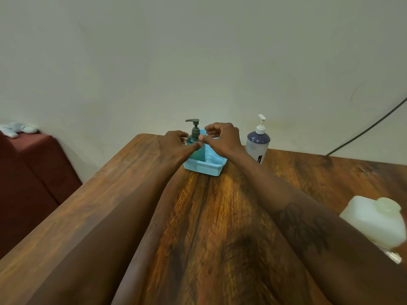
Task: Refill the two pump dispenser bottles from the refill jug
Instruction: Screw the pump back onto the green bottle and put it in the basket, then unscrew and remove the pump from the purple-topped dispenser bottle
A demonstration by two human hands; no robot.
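Hands, left hand and right hand, half-curled with grip on nothing yet, could tip the teal pump bottle in its blue basket.

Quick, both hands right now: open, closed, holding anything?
Left hand: fingers curled beside the teal pump bottle in the blue basket; grip cannot be told.
Right hand: half-curled at the same bottle; contact cannot be told.

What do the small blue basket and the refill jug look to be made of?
Basket: seemingly moulded plastic, pale blue, with slotted sides and a slight sheen. Refill jug: likely translucent plastic, milky white with a matte finish; blur leaves details open.
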